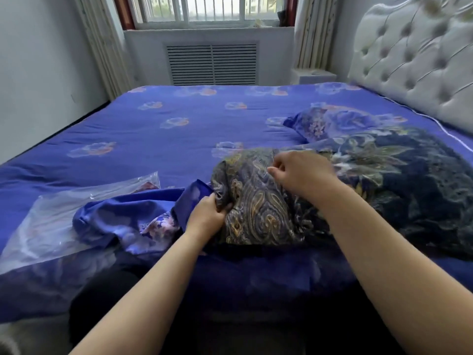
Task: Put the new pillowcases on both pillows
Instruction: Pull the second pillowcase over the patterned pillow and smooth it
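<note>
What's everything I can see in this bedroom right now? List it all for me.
Paisley pillow: one, dark blue and gold, near bed edge, centre.
Floral pillow: one, blue, near the headboard.
Loose pillowcase: one, blue floral, left of the paisley pillow.
Plastic bag: one, clear, bed's left.
Dark floral fabric: one, navy, right.
Bedsheet: one, blue flowered.
Headboard: one, white tufted, right.
Window: one, far wall.
Vent grille: one, white, under window.
Left hand: grips paisley pillow's corner.
Right hand: pinches its top.

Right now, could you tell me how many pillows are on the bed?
2: a dark paisley pillow gripped by both hands near the front edge, and a blue floral pillow beyond it near the headboard. Others may be hidden.
</note>
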{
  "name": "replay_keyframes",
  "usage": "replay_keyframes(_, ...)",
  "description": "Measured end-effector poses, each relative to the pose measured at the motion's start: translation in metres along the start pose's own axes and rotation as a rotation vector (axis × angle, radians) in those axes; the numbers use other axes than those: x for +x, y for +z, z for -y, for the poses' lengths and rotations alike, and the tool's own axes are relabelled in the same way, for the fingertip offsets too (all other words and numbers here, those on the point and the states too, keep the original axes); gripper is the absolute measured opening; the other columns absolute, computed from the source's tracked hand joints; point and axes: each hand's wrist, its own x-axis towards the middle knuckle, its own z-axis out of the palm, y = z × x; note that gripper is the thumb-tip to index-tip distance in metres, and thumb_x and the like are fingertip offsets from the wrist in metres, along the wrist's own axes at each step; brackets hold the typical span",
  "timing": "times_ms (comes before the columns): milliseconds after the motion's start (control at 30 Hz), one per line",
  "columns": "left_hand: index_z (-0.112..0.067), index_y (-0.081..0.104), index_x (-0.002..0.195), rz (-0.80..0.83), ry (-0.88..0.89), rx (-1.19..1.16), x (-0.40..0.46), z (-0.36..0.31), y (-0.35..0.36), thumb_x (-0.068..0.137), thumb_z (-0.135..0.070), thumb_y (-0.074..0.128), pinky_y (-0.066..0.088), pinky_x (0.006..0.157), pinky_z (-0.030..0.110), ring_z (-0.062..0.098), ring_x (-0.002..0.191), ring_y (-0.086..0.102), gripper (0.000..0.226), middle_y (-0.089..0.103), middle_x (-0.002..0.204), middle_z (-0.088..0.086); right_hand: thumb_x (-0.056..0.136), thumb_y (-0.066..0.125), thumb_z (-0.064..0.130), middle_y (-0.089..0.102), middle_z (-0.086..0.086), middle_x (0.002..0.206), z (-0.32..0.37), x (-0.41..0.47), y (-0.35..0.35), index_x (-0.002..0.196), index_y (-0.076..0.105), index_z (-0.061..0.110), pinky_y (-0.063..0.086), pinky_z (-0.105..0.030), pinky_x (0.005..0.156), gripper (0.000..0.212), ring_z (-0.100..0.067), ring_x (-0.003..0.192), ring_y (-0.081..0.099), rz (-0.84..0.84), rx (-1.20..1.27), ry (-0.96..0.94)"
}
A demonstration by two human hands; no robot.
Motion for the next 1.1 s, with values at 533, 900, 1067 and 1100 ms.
replay_keyframes(533, -0.021, 0.025, 0.148, -0.227, 0.667, 0.695, -0.044, -0.033, 0.019, 0.058, -0.030, 0.061, 0.012, 0.115, 0.053, 0.040, 0.142, 0.018, 0.098, 0.024, 0.154, 0.014, 0.097, 0.017, 0.053, 0.047, -0.006, 0.143, -0.032, 0.077, 0.081, 0.133, 0.050, 0.020, 0.001, -0.062, 0.111, 0.059, -0.025, 0.135, 0.037, 0.461, -0.091, -0.024)
replay_keyframes(900, -0.022, -0.011, 0.150, 0.397, 0.539, 0.744, 0.065, -0.099, 0.002, 0.076, -0.024, 0.058, 0.041, 0.083, 0.035, 0.035, 0.121, 0.050, 0.101, -0.006, 0.159, 0.006, 0.100, 0.015, 0.050, 0.053, -0.019, 0.133, -0.057, 0.040, 0.078, 0.128, 0.054, 0.010, 0.019, -0.042, 0.113, 0.062, -0.030, 0.129, 0.042, 0.564, 0.228, -0.003)
replay_keyframes(1067, -0.016, -0.006, 0.151, 0.449, 0.456, 0.725, 0.092, -0.102, 0.016, 0.078, -0.034, 0.057, 0.041, 0.071, 0.034, 0.034, 0.107, 0.057, 0.098, 0.056, 0.126, 0.015, 0.072, 0.028, 0.085, 0.057, -0.010, 0.131, -0.045, 0.031, 0.080, 0.146, 0.026, 0.010, 0.006, -0.046, 0.116, 0.106, -0.023, 0.131, 0.043, 0.534, 0.038, -0.040)
replay_keyframes(1100, -0.015, 0.004, 0.151, 0.430, 0.433, 0.705, 0.094, -0.098, 0.018, 0.077, -0.033, 0.057, 0.042, 0.070, 0.034, 0.033, 0.106, 0.058, 0.092, 0.059, 0.122, 0.013, 0.065, 0.033, 0.089, 0.058, -0.010, 0.129, -0.042, 0.031, 0.081, 0.150, 0.013, 0.012, 0.005, -0.049, 0.116, 0.116, -0.024, 0.130, 0.044, 0.543, -0.009, -0.049)
